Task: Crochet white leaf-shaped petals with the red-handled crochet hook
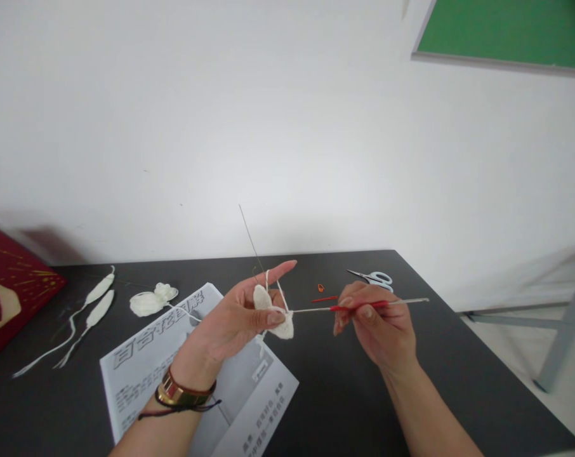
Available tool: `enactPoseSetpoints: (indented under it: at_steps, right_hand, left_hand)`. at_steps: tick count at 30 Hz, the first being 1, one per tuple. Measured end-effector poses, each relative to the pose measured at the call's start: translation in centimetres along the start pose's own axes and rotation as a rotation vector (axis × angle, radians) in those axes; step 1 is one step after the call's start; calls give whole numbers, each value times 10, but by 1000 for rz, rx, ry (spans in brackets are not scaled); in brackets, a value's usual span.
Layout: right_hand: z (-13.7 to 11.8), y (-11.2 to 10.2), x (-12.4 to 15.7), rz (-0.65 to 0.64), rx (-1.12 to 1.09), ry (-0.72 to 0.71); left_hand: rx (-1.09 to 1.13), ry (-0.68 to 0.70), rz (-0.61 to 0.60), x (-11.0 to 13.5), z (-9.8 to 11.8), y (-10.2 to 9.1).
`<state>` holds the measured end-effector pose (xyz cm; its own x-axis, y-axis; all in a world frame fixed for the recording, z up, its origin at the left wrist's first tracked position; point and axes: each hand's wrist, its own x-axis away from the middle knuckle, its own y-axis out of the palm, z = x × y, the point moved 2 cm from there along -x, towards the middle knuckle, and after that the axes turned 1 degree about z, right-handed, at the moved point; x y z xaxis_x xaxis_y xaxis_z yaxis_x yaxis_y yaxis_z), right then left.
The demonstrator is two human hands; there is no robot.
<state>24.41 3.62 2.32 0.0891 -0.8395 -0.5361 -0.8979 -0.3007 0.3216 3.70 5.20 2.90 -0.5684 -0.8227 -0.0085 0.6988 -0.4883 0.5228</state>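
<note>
My left hand (235,324) pinches a small white crocheted piece (274,314) between thumb and fingers, with white yarn looped over the raised index finger. A thin wire (250,238) rises from the piece. My right hand (377,324) grips a crochet hook (358,306) with a red grip and metal shaft. Its tip points left into the crocheted piece. Both hands hover above a black table (339,393).
A printed instruction sheet (149,362) lies under my left hand. Two finished white petals with yarn tails (94,301) and a white crocheted bundle (152,299) lie at left. Scissors (376,278), an orange stitch marker (320,287) and a red box (11,292) are also there.
</note>
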Motion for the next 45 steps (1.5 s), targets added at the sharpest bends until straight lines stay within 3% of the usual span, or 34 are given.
enactPoseSetpoints:
  at_steps: [23,28,34,45]
  right_hand:
    - [-5,-4,1,-153,-25,89]
    - [-3,-3,3,-95,-15,159]
    - [-6,0,1,-37,19,61]
    - [-6,0,1,-29,19,50]
  left_hand:
    - [-41,-211,-226,0,-9,-2]
    - [-111,-176,-176,2,-6,-3]
    - [-165,-128,-126,4,-4,-1]
    - [-135,-116,-95,4,-4,7]
